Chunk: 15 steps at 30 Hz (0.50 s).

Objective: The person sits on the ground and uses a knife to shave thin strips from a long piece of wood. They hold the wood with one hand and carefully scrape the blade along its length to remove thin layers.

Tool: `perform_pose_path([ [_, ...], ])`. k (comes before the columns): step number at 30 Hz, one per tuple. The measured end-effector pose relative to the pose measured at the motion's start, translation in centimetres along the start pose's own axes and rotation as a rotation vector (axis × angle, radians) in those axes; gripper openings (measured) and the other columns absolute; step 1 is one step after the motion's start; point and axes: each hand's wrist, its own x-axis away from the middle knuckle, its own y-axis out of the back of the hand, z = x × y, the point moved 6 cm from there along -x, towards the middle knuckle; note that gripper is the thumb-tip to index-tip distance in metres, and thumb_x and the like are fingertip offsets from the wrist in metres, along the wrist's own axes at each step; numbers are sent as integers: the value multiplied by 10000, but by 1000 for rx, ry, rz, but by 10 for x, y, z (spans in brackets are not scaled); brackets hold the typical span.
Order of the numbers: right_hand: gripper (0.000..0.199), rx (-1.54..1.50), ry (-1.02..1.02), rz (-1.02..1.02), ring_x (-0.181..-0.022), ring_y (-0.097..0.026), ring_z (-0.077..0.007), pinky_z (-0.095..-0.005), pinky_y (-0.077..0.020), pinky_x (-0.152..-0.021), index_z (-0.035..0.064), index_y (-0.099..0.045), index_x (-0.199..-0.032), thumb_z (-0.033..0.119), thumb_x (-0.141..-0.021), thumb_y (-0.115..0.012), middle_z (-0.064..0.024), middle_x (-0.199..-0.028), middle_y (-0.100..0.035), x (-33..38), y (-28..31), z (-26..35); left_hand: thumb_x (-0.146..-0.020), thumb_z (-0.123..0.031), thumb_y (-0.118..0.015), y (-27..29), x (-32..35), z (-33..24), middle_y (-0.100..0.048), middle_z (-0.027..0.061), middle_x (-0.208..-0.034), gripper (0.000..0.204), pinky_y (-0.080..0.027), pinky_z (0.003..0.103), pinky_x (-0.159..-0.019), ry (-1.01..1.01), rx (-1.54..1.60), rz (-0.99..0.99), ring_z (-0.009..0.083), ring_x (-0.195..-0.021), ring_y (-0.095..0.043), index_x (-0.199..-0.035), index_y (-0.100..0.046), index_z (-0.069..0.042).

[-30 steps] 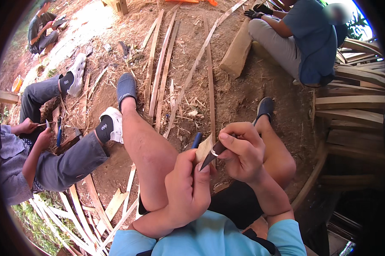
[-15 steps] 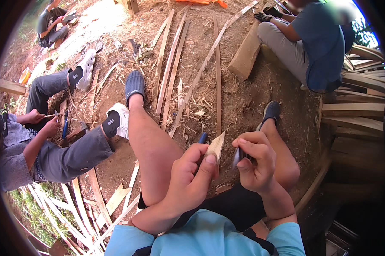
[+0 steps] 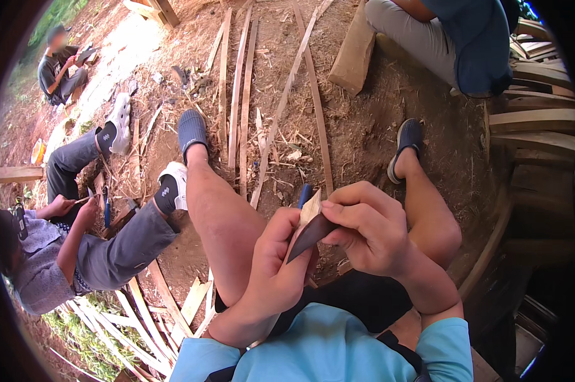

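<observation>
Hands: left hand (image 3: 276, 270) closed around the lower part of a thin, pale, pointed sliver of wood (image 3: 310, 207), thumb up along it; right hand (image 3: 370, 229) closed on a dark-bladed knife (image 3: 309, 237), fingers curled over the handle, which is hidden.
Knife: blade lies slanted across the sliver, tip pointing down and left, touching the left hand's fingers.
Sliver of wood: held upright between both hands, above the person's lap, between the two bare knees.
Blue object: a short blue rod-like thing (image 3: 304, 195) shows just behind the sliver; what it is cannot be told.
Ground: brown dirt (image 3: 364, 127) strewn with shavings; long split wooden slats (image 3: 239, 95) lie in a fan ahead of the person's dark clogs (image 3: 192, 130).
Packages: a tan, block-shaped sack-like bundle (image 3: 356, 54) sits on the dirt at upper middle, beside a seated person in a blue shirt (image 3: 478, 44).
Left side: a seated person in grey trousers (image 3: 109, 248) holds a small stick in both hands; pale wood strips (image 3: 141, 325) are piled beneath.
Right edge: stacked curved wooden planks (image 3: 532, 121).
Far upper left: another seated person (image 3: 58, 67); a small orange round object (image 3: 37, 151) lies on the ground nearby.
</observation>
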Motion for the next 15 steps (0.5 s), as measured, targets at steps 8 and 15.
perform_pose_path([
  [8,196,-20,-444,-670,-742,-567,-123,-278,-492,-606,31,-572,-1077,147,-925,-613,-54,-899,-612,-2,70,-56,-990,-181,-469,-35,29,12,-491,0,-602,156,-342,185,-434,78,-85,321,50,-482,-444,-1061,-464,-43],
  [15,257,-15,-120,-277,-720,-572,-140,-262,-482,-559,0,-571,-1093,166,-910,-640,-125,-953,-607,13,42,-10,-1007,-247,-436,3,9,-12,-504,2,-616,195,-327,180,-416,158,126,127,42,-473,-424,-1014,-486,-58],
])
